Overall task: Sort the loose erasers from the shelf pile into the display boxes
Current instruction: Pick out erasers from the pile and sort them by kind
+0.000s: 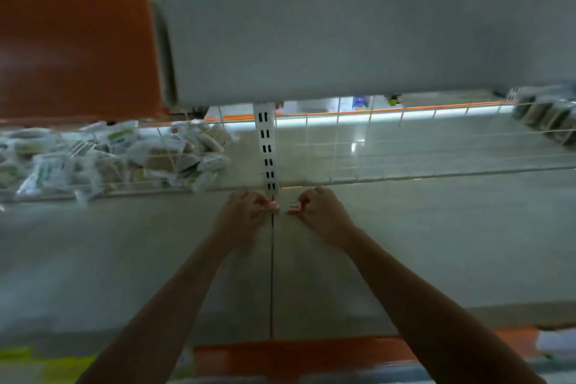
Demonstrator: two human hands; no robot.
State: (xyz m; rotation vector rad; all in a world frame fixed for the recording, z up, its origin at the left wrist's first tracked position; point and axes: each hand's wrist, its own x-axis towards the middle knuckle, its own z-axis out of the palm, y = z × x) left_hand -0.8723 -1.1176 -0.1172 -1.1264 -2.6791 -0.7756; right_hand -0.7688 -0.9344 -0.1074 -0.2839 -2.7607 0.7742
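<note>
Together at the shelf seam: left hand [241,212] and right hand [321,210], fingers curled, pinching something small, too blurred to name. Heaped far left, wrapped erasers [124,156].

It's dim where I'm reaching — my forearms [405,284] look dark. The brightest light is a white strip [358,118] glowing behind the wire rack [405,146], with glare on the floor beyond. Everything's smeared with blur, and straight edges bow toward the corners.
</note>
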